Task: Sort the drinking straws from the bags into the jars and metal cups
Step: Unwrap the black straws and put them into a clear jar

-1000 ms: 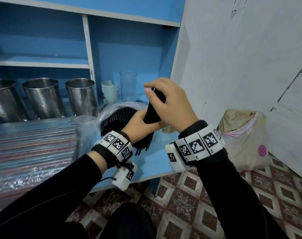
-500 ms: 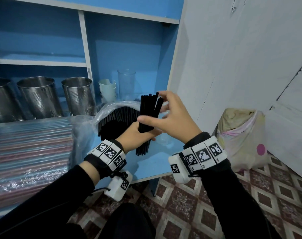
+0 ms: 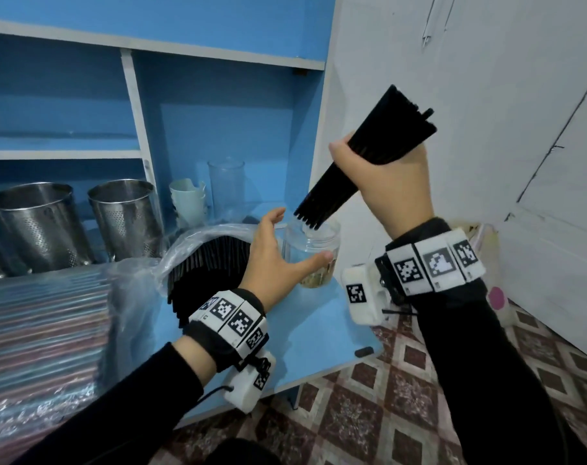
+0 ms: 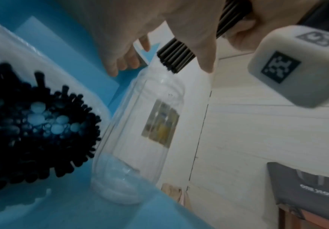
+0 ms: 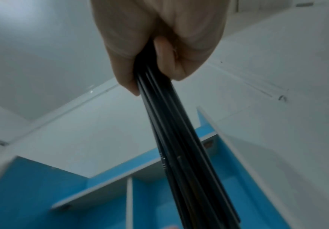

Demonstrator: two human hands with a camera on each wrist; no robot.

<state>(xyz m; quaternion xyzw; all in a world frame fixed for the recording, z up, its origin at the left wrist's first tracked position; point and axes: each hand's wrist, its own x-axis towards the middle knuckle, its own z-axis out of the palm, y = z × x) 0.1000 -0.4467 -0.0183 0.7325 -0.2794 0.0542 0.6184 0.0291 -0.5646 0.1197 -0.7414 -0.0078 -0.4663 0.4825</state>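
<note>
My right hand (image 3: 391, 182) grips a bundle of black straws (image 3: 362, 156), fingers curled round its middle, tilted, lower ends right over the mouth of the clear jar (image 3: 313, 253). Can't tell if the tips are inside the rim yet. The jar is see-through with round walls and a small label; something pale and yellowish sits at its bottom. My left hand (image 3: 272, 260) is spread wide around the jar's left side, thumb reaching across its front, fingers straight; contact unclear. Left of the jar a crinkly clear plastic bag (image 3: 144, 280) lies open on the blue counter (image 3: 305, 327), packed with more black straws (image 3: 211, 266), round hollow ends showing in the left wrist view. Further left of the jar, a wrapped flat pack of multicoloured straws (image 3: 40, 327). Behind the bag stand two perforated shiny metal cups (image 3: 37, 226), cylindrical, contents not visible. Behind the jar, a tall clear glass (image 3: 226, 186) and stacked pale plastic cups (image 3: 188, 203).
</note>
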